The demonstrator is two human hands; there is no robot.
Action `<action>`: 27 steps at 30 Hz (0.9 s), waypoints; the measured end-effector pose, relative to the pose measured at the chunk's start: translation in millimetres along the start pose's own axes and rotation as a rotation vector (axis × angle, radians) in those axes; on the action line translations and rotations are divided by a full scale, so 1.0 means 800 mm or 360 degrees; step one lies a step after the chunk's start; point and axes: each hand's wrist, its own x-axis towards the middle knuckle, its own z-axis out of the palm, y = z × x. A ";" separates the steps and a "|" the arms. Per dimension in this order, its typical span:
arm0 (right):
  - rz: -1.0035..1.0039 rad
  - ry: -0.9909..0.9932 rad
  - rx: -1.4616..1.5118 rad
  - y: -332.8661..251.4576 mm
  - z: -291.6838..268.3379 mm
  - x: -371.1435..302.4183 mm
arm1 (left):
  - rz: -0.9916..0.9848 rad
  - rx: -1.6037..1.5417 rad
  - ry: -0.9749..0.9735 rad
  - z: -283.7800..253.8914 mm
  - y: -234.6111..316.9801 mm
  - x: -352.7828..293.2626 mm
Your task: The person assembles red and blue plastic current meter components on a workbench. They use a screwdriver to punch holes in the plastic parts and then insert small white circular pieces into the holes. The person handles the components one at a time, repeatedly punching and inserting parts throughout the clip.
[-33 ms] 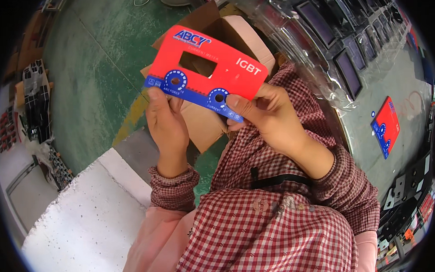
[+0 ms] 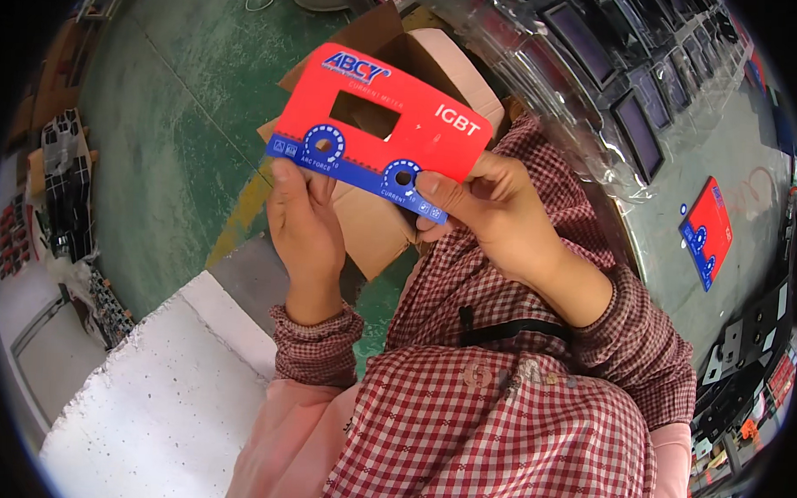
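Held up in front of me is a red and blue front panel (image 2: 420, 143), flat and thin, tilted down to the right. It has a rectangular window cut-out and two small round holes ringed with white dial marks. My left hand (image 2: 308, 228) grips its lower left edge, thumb on the blue band and fingers behind. The lower right end is pinched by my right hand (image 2: 518, 222), its thumb on the front and the other fingers mostly hidden. Below and behind the panel stands an open cardboard box (image 2: 373, 235). A similar red and blue panel (image 2: 708, 229) lies on the grey table at right.
Clear plastic packaging (image 2: 588, 106) with several dark-framed rectangular windows covers the table's far part. A white, rough-edged block (image 2: 166, 373) is at my lower left. Dark parts (image 2: 738, 340) lie along the right side. Green floor (image 2: 176, 92) shows at far left.
The panel has shifted very slightly to the right in my hands. Both hands keep their hold.
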 end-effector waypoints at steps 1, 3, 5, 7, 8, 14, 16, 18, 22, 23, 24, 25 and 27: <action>0.0049 0.0007 0.0032 -0.003 -0.001 -0.001 | 0.0012 -0.0204 -0.0339 -0.038 -0.013 0.005; 0.0093 0.0028 0.0084 -0.001 -0.002 0.000 | -0.0009 -0.0181 -0.0397 -0.046 -0.016 0.003; 0.0077 0.0065 0.0130 0.006 -0.003 0.002 | -0.0077 0.0269 0.0156 -0.007 -0.007 -0.008; 0.0062 0.0073 0.0081 0.007 -0.005 0.002 | -0.0147 0.0588 0.0151 -0.007 -0.012 -0.009; 0.0056 0.0076 0.0056 0.007 -0.006 0.002 | -0.0182 0.0748 0.0149 -0.009 -0.015 -0.009; 0.0028 0.0051 0.0013 0.005 -0.007 -0.001 | 0.0030 0.1856 -0.0291 -0.037 -0.034 0.000; 0.0031 0.0031 0.0079 0.006 -0.006 -0.002 | -0.0256 0.1064 -0.0227 -0.012 -0.027 -0.013; 0.0049 -0.0005 0.0113 0.007 -0.007 -0.002 | -0.0426 0.0159 -0.0346 0.021 -0.009 -0.017; 0.0103 -0.0103 0.0113 0.010 -0.005 -0.006 | -0.0563 -0.0815 -0.0383 0.054 0.011 -0.023; 0.0112 -0.0123 0.0108 0.011 -0.003 -0.008 | -0.0607 -0.0795 -0.0261 0.059 0.010 -0.025; 0.0093 -0.0124 0.0135 0.011 0.000 -0.009 | -0.0577 -0.0629 -0.0142 0.063 0.010 -0.025; 0.0071 -0.0124 0.0159 0.010 0.002 -0.010 | -0.0544 -0.0467 -0.0025 0.068 0.008 -0.025; -0.0018 -0.0087 0.0191 0.005 0.006 -0.012 | -0.0455 -0.0291 0.0084 0.077 0.008 -0.025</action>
